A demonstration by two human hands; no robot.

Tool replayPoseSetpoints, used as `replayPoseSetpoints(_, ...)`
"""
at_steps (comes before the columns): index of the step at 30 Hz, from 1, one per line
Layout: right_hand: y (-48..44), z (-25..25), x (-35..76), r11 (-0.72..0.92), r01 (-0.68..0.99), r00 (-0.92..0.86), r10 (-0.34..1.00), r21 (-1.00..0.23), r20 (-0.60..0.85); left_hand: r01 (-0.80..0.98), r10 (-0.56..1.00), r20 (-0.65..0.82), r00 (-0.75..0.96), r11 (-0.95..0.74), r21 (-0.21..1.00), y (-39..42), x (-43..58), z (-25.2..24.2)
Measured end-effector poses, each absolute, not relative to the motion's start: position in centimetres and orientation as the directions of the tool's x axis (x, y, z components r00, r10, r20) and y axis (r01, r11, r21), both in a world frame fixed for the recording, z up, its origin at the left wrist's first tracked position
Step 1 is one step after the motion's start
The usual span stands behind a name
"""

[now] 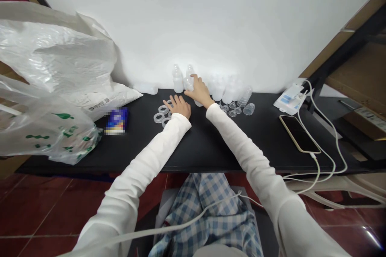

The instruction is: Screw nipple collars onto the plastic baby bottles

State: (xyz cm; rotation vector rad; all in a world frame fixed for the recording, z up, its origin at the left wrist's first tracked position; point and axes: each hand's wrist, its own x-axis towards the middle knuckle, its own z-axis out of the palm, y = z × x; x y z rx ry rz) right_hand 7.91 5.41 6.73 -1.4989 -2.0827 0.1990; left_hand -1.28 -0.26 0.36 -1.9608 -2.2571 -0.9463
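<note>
My right hand (pixel 200 90) has its thumb and fingers around a clear baby bottle (pixel 189 82), which stands upright near the wall. Just left of it stands another baby bottle (pixel 177 80) with a teat on top. My left hand (pixel 180 107) lies low over a cluster of translucent bottle rings (pixel 159 118), its fingers spread; whether it touches one is hidden. To the right of my right hand are several frosted bottles (pixel 228 93), with small clear teats (pixel 232 113) in front of them. Clear dome caps (pixel 249 109) lie at the right end of that group.
Plastic bags (pixel 72 128) crowd the left of the black table (pixel 205 152), near a blue packet (pixel 117 120). One frosted bottle (pixel 146 88) lies by the wall. On the right are a phone (pixel 298 133) with a white cable (pixel 334 126) and a plastic case (pixel 290 98).
</note>
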Motion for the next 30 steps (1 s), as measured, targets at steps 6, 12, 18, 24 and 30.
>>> replayPoseSetpoints(6,3.5,7.1,12.9,0.477,0.464,-0.095,0.865,-0.746,0.493,0.735,0.807,0.584,0.092,-0.451,0.507,0.8,-0.8,-0.7)
replayPoseSetpoints(12,0.1,6.7,16.8,0.315,0.48,0.129,0.898,-0.819,0.421,0.561,0.712,0.673,0.199,-0.646,0.518,0.4,-0.8,-1.0)
replayPoseSetpoints(18,-1.0,6.9,18.5,0.437,0.409,0.07,0.861,-0.801,0.505,0.134,0.878,0.389,0.279,-0.437,0.889,-1.5,0.0,1.5)
replayPoseSetpoints(24,-1.8,9.0,22.5,0.557,0.208,-0.437,0.789,-0.804,0.433,-0.223,0.797,-0.006,0.604,0.177,0.959,-0.2,-1.0,2.3)
replayPoseSetpoints(30,-1.9,9.2,24.6,0.462,0.185,-0.457,0.822,-0.867,0.341,-0.147,0.83,0.003,0.557,0.095,0.984,-0.6,-0.4,2.2)
